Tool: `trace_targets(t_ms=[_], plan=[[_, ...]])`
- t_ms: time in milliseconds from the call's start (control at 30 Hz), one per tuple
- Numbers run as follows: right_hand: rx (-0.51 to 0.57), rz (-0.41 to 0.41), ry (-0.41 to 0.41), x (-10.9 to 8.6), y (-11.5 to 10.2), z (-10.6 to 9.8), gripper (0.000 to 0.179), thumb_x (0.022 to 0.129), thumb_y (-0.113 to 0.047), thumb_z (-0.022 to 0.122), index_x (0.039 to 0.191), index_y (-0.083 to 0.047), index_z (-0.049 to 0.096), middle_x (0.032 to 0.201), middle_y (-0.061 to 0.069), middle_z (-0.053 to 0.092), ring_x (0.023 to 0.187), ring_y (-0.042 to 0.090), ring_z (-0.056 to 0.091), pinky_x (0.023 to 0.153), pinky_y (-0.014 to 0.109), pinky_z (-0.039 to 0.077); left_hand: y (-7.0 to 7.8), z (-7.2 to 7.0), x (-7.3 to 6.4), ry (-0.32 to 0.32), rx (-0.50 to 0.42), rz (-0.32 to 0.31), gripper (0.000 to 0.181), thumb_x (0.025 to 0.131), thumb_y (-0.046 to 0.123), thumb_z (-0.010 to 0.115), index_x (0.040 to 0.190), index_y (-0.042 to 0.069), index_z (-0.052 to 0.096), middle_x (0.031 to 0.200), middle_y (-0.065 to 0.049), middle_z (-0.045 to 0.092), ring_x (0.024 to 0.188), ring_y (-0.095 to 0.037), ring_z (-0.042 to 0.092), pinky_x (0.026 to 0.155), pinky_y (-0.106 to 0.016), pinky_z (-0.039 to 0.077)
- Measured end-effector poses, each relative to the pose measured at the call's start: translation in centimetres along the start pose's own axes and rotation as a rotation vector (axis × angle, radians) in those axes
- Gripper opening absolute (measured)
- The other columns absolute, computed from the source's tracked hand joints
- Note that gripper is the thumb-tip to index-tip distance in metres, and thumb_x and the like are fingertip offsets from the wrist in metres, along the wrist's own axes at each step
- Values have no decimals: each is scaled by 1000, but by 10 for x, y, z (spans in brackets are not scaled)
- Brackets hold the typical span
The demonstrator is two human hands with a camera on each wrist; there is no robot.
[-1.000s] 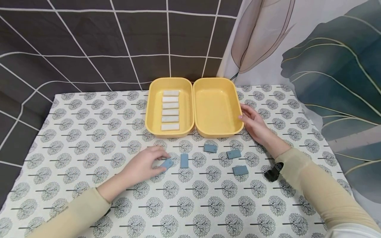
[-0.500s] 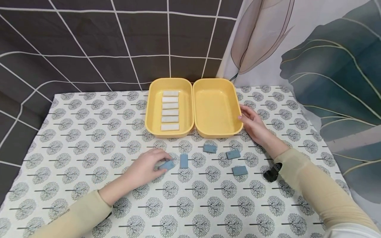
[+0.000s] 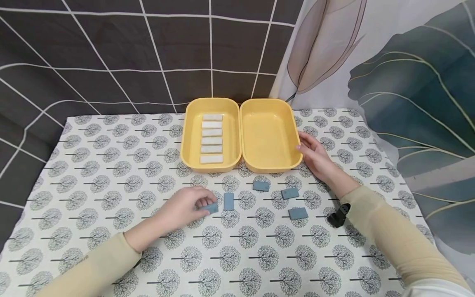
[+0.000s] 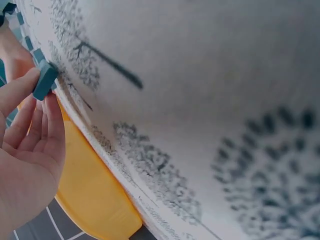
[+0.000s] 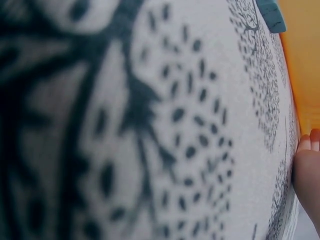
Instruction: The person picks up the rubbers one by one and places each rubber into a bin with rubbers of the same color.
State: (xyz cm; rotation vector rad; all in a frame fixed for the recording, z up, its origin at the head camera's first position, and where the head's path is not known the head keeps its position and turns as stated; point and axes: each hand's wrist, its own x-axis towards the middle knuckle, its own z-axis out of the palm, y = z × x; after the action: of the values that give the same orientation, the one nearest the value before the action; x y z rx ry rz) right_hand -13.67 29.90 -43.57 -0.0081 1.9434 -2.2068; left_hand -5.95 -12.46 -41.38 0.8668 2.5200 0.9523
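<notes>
My left hand (image 3: 185, 208) pinches a small flat blue-grey block (image 4: 46, 80) between thumb and fingertips, close over the cloth. Just right of it lies a second blue-grey block (image 3: 229, 201), its long side pointing away from me. My right hand (image 3: 315, 156) rests against the outer right side of the right yellow container (image 3: 272, 169), with the thumb tip at the rim. A column of several white blocks (image 3: 212, 141) lies inside the left yellow container (image 3: 211, 168). Inside the right container only its bare floor shows.
Three more blue-grey blocks lie on the tree-print cloth (image 3: 245, 255): one block (image 3: 261, 186) before the right container, another block (image 3: 290, 193) to its right, and the nearest block (image 3: 298, 213) lower down. A dark gridded curtain (image 3: 178, 45) hangs behind the containers.
My left fingers have shifted slightly right with the pinched block, which has turned from slanted to nearly level and sits nearer its neighbour. The right hand stays at the container.
</notes>
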Motion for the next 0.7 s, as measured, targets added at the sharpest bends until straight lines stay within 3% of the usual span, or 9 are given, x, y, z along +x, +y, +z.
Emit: trace_targets(t_ms=[233, 467, 700], plan=[[-6, -1, 3, 0, -1, 1, 65, 105, 1, 51, 164, 5, 23, 144, -8, 52, 132, 7, 53, 112, 13, 49, 6, -5, 10, -14, 1, 1, 21, 85, 6, 85, 105, 9, 79, 95, 2, 76, 85, -6, 67, 79, -20, 61], [-1, -5, 2, 0, -1, 1, 63, 105, 2, 50, 163, 4, 25, 141, -9, 54, 129, 7, 56, 111, 13, 51, 15, -13, 28, -2, -183, -90, 19, 85, 4, 85, 102, 8, 80, 92, -1, 78, 81, -8, 69, 76, -19, 62], [-10, -2, 5, -1, -2, 2, 63, 105, 1, 51, 163, 5, 25, 141, -8, 55, 129, 7, 57, 110, 14, 51, 22, -28, 47, -5, -270, -83, 18, 86, 3, 84, 103, 6, 80, 100, -7, 81, 83, -12, 73, 78, -21, 64]])
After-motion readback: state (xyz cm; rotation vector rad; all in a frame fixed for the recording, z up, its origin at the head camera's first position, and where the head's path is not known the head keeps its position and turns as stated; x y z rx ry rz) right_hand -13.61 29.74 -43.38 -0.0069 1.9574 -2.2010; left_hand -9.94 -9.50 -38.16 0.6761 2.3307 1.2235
